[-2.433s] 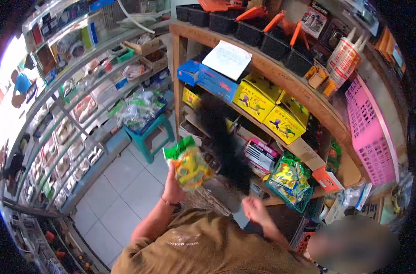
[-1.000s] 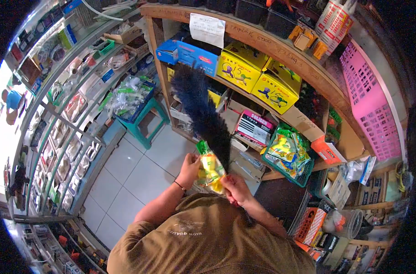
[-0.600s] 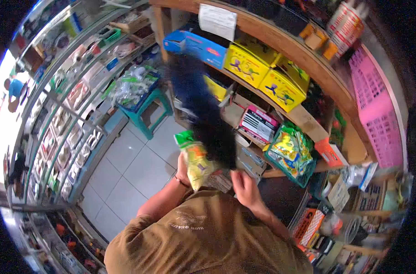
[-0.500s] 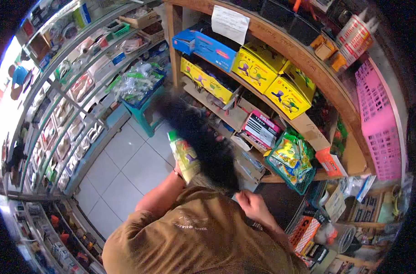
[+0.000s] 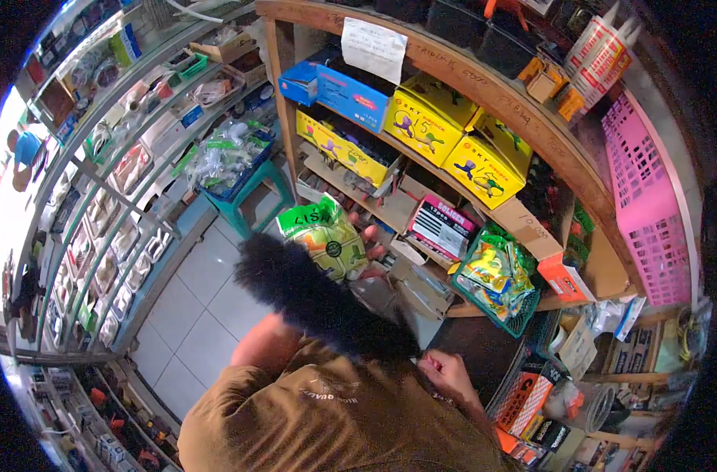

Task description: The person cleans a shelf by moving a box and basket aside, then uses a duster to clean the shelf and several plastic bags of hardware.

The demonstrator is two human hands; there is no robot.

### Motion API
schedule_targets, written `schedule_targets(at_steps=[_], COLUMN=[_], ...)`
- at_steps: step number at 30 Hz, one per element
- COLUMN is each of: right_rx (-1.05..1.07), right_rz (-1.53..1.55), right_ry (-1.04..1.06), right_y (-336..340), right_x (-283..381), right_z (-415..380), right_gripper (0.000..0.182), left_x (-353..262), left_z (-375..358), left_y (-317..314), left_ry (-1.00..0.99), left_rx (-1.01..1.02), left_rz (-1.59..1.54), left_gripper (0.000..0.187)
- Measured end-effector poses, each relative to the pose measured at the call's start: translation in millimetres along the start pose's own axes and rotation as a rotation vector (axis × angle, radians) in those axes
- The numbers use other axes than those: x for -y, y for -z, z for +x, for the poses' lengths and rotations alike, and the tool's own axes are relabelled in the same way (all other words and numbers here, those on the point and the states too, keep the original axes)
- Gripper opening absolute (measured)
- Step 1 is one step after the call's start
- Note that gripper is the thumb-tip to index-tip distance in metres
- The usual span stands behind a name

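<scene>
My right hand (image 5: 446,371) is closed around the handle end of a fluffy black duster (image 5: 319,303), near my chest. The duster slants up to the left and crosses in front of my left forearm. My left hand (image 5: 372,240) grips a plastic packet (image 5: 324,240) with a bright green top and a yellow-green body bearing a dark round mark. Only some fingers show at the packet's right edge; the rest of that hand is hidden. The packet is held up before the lower shelves, and the duster passes just below it.
A wooden shelf holds yellow boxes (image 5: 425,126), a blue box (image 5: 335,94), a pink-and-black box (image 5: 442,226) and a green basket (image 5: 496,287) of packets. A teal stool (image 5: 248,208) bears a tray of bagged goods. Glass display shelves (image 5: 99,220) run along the left. A person (image 5: 25,153) is outside.
My left hand has raised the packet forward and to the right, turning its front into view. The duster has swung down to the left. My right hand has shifted slightly.
</scene>
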State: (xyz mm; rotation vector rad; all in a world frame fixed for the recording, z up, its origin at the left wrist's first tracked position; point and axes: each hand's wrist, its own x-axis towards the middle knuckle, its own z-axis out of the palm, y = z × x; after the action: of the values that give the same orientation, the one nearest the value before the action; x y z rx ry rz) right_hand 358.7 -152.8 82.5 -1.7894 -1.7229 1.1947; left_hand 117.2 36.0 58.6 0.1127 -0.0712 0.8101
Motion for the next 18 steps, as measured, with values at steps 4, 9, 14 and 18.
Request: schedule_targets(at_steps=[4,9,14,18], right_rx=[-0.08,-0.034,0.052,0.0], right_rz=[0.201,0.099,-0.033,0.558], right_ry=[-0.144,-0.051,0.061,-0.195], right_y=[-5,-1,6,40], right_x=[-11,2,-4,11], right_z=[6,7,11,35], right_gripper=[0.024,0.026,0.024,0.033], left_x=[-6,-1,-11,-8], left_z=[12,7,8,-2], left_y=[-11,29,13,20], left_ry=[-0.211,-0.092,0.015,-0.035], left_rx=[-0.261,0.291,-0.006,-0.13], left_rz=[-0.403,-0.088,-0.016,0.128], left_gripper=[0.05,0.057,0.059,0.055])
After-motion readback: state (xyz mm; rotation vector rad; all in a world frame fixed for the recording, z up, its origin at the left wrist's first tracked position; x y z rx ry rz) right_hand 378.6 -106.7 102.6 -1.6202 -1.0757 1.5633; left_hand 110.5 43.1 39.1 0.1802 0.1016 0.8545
